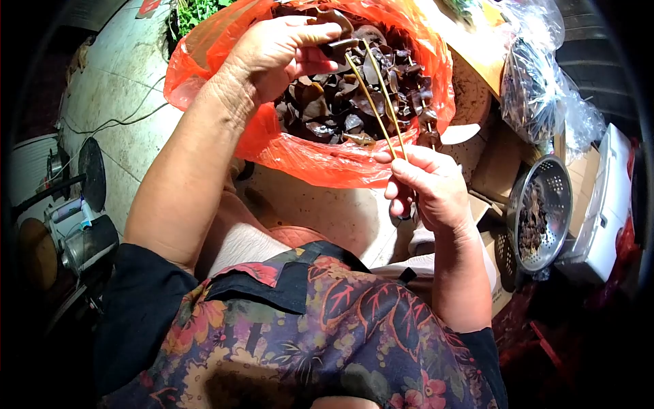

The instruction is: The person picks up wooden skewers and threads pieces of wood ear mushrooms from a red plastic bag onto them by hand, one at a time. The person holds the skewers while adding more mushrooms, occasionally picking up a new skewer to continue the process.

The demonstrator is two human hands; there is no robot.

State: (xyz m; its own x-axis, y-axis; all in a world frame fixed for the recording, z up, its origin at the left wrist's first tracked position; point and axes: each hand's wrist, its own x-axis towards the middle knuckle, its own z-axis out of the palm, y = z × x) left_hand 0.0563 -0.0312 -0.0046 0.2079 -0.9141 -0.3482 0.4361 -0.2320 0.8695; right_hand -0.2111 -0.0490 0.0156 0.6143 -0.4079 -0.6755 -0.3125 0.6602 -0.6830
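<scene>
A red plastic bag [320, 163] stands open in front of me, full of dark brown, wet-looking pieces like wood ear fungus [313, 102]. Above its left part, my left hand [283, 54] pinches a dark piece [336, 46] between thumb and fingers. At the bag's near right edge my right hand [429, 184] is closed on two thin skewers [377, 99], whose tips point up towards the piece in my left hand. Another skewer threaded with dark pieces [428, 126] shows beside the right hand; whether that hand holds it is hard to tell.
A metal colander [543, 215] with brown bits sits at the right, beside a white box [599, 211]. Clear plastic packs of skewers [531, 88] lie behind it. Green leaves [194, 17] are at the upper left. Cables [112, 124] and a metal pot [92, 242] are at the left.
</scene>
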